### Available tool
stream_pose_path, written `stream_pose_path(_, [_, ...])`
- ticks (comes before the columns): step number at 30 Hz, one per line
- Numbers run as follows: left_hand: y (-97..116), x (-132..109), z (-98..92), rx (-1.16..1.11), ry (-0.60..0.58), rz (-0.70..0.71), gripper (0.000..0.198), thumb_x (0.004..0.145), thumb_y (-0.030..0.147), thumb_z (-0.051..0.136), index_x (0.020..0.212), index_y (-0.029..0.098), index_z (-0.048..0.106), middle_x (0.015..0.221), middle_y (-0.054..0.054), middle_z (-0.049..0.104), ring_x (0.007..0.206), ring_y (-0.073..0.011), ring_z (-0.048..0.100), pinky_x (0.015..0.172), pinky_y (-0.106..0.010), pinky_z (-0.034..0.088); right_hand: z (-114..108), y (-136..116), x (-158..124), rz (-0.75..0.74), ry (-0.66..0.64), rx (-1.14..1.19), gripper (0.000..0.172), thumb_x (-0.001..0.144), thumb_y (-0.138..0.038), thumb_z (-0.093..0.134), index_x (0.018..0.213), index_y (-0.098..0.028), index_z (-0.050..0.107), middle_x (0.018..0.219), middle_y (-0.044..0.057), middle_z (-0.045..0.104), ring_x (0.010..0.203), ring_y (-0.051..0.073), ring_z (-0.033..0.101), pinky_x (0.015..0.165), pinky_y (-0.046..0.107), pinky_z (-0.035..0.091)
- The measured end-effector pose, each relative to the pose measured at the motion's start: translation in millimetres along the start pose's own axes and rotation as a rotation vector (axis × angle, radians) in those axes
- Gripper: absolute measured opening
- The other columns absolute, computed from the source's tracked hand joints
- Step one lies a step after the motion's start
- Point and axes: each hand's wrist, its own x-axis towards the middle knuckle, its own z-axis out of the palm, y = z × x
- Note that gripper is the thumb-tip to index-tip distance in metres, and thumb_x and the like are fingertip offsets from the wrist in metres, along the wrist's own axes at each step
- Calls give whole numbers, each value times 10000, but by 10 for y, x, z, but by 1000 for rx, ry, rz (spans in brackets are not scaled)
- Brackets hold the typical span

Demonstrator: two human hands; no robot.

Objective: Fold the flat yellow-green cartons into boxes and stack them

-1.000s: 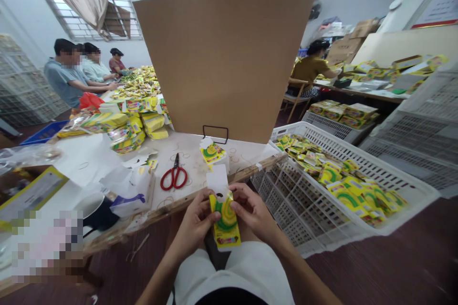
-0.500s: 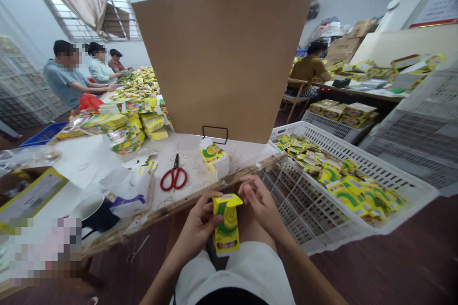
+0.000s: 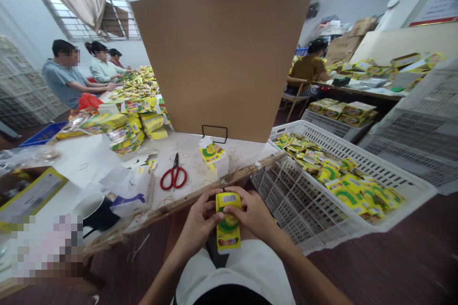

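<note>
A small yellow and green printed carton [image 3: 229, 237] is held upright above my lap, its barcode end at the top. My left hand [image 3: 202, 217] grips its left side, thumb on the front face. On the other side my right hand [image 3: 254, 212] is closed on the carton's upper right, its thumb pressed on the front and fingers near the top. Beyond them on the table lies a stack of flat yellow cartons [image 3: 213, 153]. Red-handled scissors [image 3: 174, 177] rest to the left of that stack.
A white plastic crate [image 3: 361, 171] of yellow cartons stands at right. A tall cardboard sheet [image 3: 225, 62] rises behind the table. At left are a dark mug [image 3: 98, 214], an open box [image 3: 32, 195] and bundled cartons [image 3: 125, 133]. Several people sit farther back.
My right hand has moved left and down onto the carton and now grips it. The carton's top flap, raised before, is now pressed down with the barcode facing me.
</note>
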Motion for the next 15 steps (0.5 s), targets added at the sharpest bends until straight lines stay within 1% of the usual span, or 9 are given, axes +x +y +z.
stream_pose_path(2, [-4, 10, 2, -2, 4, -17, 520, 744, 244, 717, 1192, 186, 459, 960, -100, 711, 835, -232, 683, 727, -318, 518, -35, 26, -12, -14, -1, 59, 398, 725, -339, 703, 1116, -287, 657, 724, 0, 701, 594, 172, 598, 576, 258, 436])
stream_pose_path(4, [-11, 22, 24, 0, 16, -22, 514, 733, 236, 724, 1176, 188, 467, 939, -89, 717, 813, -228, 688, 705, -309, 519, -61, 44, -22, -33, -10, 147, 389, 720, -321, 696, 1106, -281, 664, 706, -9, 701, 585, 164, 598, 571, 252, 445])
stream_pose_path(6, [-14, 36, 62, 15, 30, -22, 511, 732, 230, 722, 1174, 192, 469, 949, -85, 716, 814, -227, 688, 702, -308, 521, -60, 53, -29, -31, -4, 181, 373, 717, -285, 686, 1090, -277, 666, 675, -20, 695, 568, 158, 597, 569, 248, 446])
stream_pose_path(8, [-8, 47, 105, 50, 55, -11, 502, 737, 228, 714, 1176, 189, 473, 951, -82, 716, 818, -222, 687, 712, -305, 521, -36, 56, -31, -12, 32, 133, 350, 717, -256, 681, 1066, -287, 668, 657, -27, 692, 566, 161, 602, 584, 250, 442])
stream_pose_path(11, [18, 47, 145, 82, 103, 6, 485, 737, 232, 710, 1162, 180, 483, 934, -77, 717, 807, -213, 686, 717, -295, 519, -1, 59, -32, -2, 102, 37, 343, 722, -253, 689, 1061, -302, 667, 681, -16, 707, 614, 182, 626, 631, 263, 440])
stream_pose_path(13, [33, 40, 145, 74, 104, -2, 489, 731, 234, 714, 1156, 177, 479, 925, -76, 717, 796, -214, 688, 707, -293, 521, -10, 60, -34, -12, 84, 32, 365, 723, -286, 705, 1085, -304, 665, 707, -7, 720, 633, 189, 636, 648, 267, 448])
stream_pose_path(15, [34, 37, 131, 69, 93, -15, 500, 723, 231, 721, 1155, 176, 475, 912, -74, 716, 790, -216, 689, 686, -287, 521, -46, 62, -34, -17, 62, 78, 369, 721, -326, 716, 1087, -301, 676, 750, 1, 737, 664, 191, 651, 672, 270, 468])
